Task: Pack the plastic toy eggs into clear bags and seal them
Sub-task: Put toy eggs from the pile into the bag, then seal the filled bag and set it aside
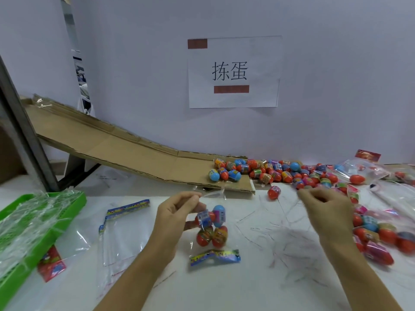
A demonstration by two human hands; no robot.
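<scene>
My left hand (177, 212) pinches the open top of a clear bag (211, 227) that hangs above the table with several toy eggs inside, blue on top and red-orange below. The bag's colourful header strip (215, 257) lies folded on the table under it. My right hand (325, 207) hovers to the right with fingers curled; whether it pinches a thin clear strip I cannot tell. A big pile of loose eggs (280, 171) lies at the foot of the cardboard ramp (125, 149). One red egg (274, 192) sits apart from the pile.
Flat unfilled clear bags (121, 234) with printed strips lie left of centre. A green plastic basket (33, 239) with crumpled clear film stands at the far left. Filled bags and more eggs (377, 236) crowd the right edge. A paper sign (233, 72) hangs on the wall.
</scene>
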